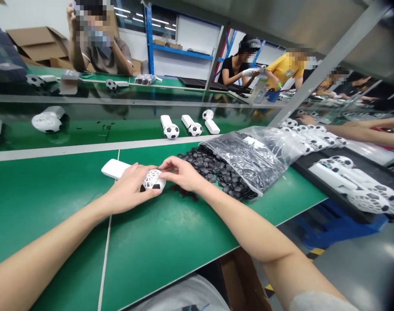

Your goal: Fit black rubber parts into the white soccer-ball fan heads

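A white soccer-ball-headed device (153, 179) lies on the green table, its flat white handle pointing left. My left hand (131, 186) is wrapped around the ball-shaped head, thumb along the near side. The openwork top of the head shows between my hands, with black patches on its lower side. My right hand (180, 172) is closed in a pinch at the head's right edge. What sits between those fingertips, if anything, is hidden. Just beyond the right hand, small black pieces (212, 166) spill in a pile from a clear plastic bag (248, 157).
Several similar white devices rest on the dark green conveyor belt (135, 123). A black tray (308, 172) at the right holds more of them. Another person's arms (361, 129) reach in from the right. Co-workers sit across the line. A slanted metal post (326, 60) crosses the upper right.
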`<state>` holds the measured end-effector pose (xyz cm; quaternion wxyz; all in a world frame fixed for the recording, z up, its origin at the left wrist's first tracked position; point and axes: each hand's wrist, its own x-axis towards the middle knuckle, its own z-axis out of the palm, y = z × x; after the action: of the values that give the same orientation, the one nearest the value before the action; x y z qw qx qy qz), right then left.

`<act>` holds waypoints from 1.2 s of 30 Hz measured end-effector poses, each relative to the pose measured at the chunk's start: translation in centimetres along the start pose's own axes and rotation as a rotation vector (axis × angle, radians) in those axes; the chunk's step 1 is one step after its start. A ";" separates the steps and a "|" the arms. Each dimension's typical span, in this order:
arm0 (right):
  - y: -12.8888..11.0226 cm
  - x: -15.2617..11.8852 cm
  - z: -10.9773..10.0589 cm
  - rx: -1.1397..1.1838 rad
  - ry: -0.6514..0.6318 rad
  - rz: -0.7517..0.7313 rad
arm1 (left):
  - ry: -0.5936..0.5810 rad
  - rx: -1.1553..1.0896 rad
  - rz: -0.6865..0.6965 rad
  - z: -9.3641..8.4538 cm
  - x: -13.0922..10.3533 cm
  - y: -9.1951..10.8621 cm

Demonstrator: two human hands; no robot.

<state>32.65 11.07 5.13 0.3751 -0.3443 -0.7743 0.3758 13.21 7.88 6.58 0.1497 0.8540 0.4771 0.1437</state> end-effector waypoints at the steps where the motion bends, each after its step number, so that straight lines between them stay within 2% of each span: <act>1: 0.0 0.2 -0.8 -0.066 0.055 0.001 | -0.010 0.009 0.017 -0.2 -0.1 -0.3; 3: 0.0 0.3 -2.4 -0.295 0.174 0.028 | -0.032 0.013 0.047 -0.7 -0.2 -0.8; 5: 0.0 0.1 -3.6 -0.522 0.178 0.095 | -0.076 -0.004 0.047 -1.1 -0.4 -1.1; 8: -0.2 -0.2 -4.2 -0.702 0.003 0.198 | -0.148 -0.068 -0.035 -1.1 -0.7 -0.7; 10: -0.3 -0.3 -4.0 -0.791 -0.093 0.254 | -0.122 -0.118 -0.090 -0.7 -0.8 0.1; 13: -0.3 -0.2 -3.6 -0.904 -0.143 0.307 | -0.071 -0.175 -0.104 -0.1 -0.8 1.0; 17: -0.3 -0.1 -3.0 -0.971 -0.146 0.264 | -0.135 -0.219 -0.067 -0.1 -0.8 1.0; 23: -0.3 0.0 -1.6 -1.120 -0.171 0.133 | -0.144 -0.269 -0.058 -0.5 -0.8 0.3; 27: -0.1 0.0 -1.8 -1.049 -0.154 0.128 | -0.173 -0.284 -0.029 -0.7 -0.7 0.0; 29: -0.5 -0.3 -2.0 -0.796 -0.107 0.108 | -0.183 -0.277 -0.019 -0.9 -0.6 0.0; 32: -1.6 -1.0 -1.8 -0.253 -0.088 0.078 | -0.190 -0.274 -0.010 -1.0 -0.6 0.1; 34: -2.3 -1.3 -1.3 -0.082 -0.136 0.030 | -0.188 -0.277 -0.003 -1.0 -0.6 0.2; 36: -2.8 -1.5 -0.6 -0.032 -0.171 -0.020 | -0.178 -0.282 0.005 -0.9 -0.5 0.3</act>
<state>33.19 8.76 7.27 0.3056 -0.3092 -0.8129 0.3876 12.81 7.38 7.48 0.3096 0.8349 0.4351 0.1335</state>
